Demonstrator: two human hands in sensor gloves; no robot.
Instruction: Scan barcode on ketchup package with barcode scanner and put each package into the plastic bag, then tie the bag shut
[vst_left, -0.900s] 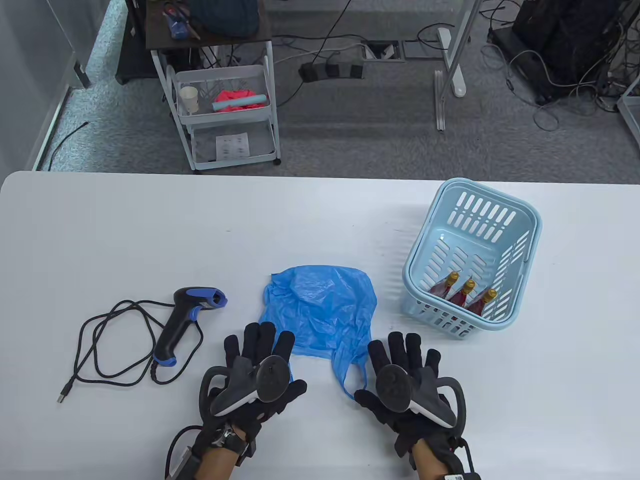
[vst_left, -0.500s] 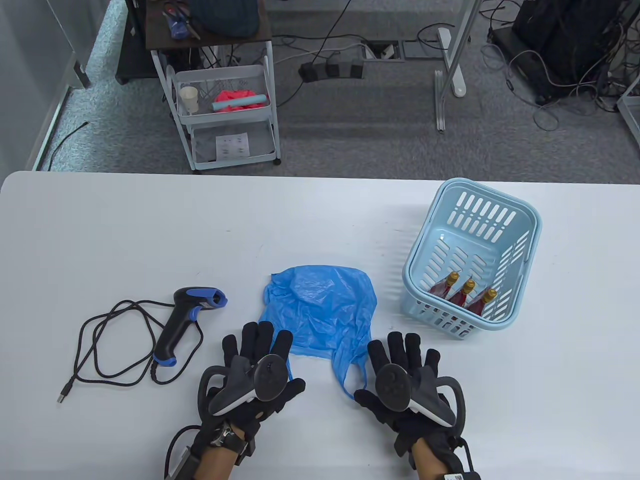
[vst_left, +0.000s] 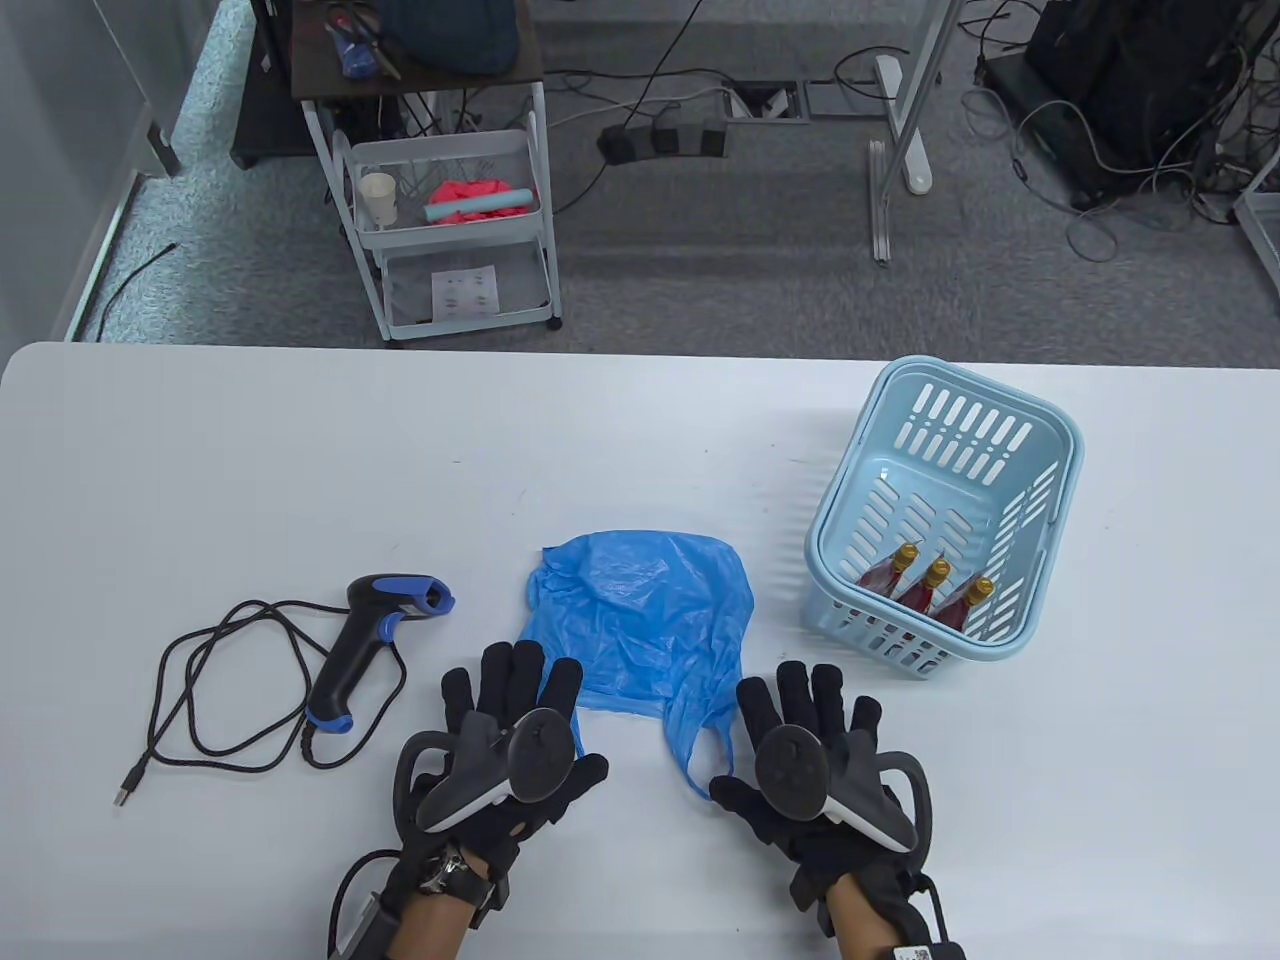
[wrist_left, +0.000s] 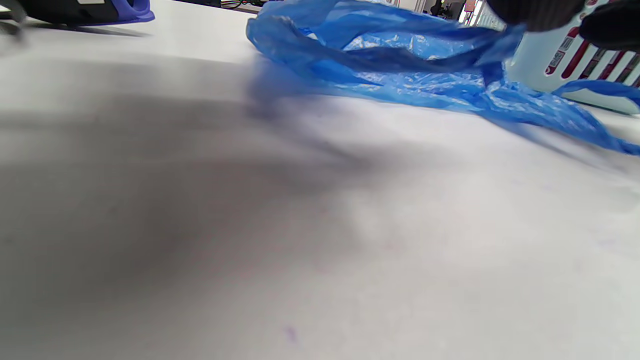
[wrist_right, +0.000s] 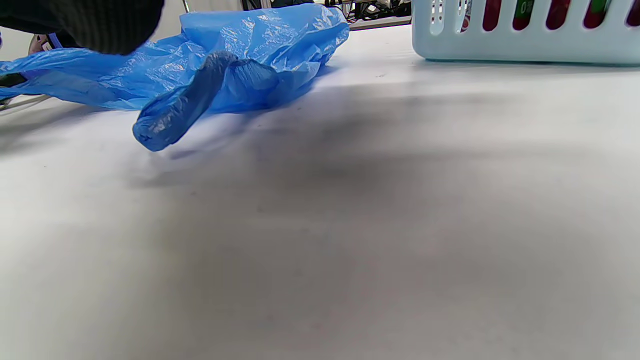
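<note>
A crumpled blue plastic bag (vst_left: 640, 620) (wrist_left: 400, 65) (wrist_right: 240, 65) lies flat on the white table (vst_left: 300, 470), one handle loop trailing toward me. My left hand (vst_left: 515, 705) lies palm down with straight fingers at the bag's near left edge. My right hand (vst_left: 810, 715) lies flat just right of the handle loop. Neither holds anything. A black and blue barcode scanner (vst_left: 375, 640) with its coiled cable lies to the left of my left hand. Three red ketchup packages (vst_left: 930, 590) with gold caps stand in a light blue basket (vst_left: 1040, 470) at the right.
The scanner's black cable (vst_left: 215, 690) loops across the table at the left. Beyond the table's far edge stand a white cart (vst_left: 450, 200) and floor cables.
Both hands stay nearly still; my left hand has shifted very slightly to the left. Nothing on the table has moved.
</note>
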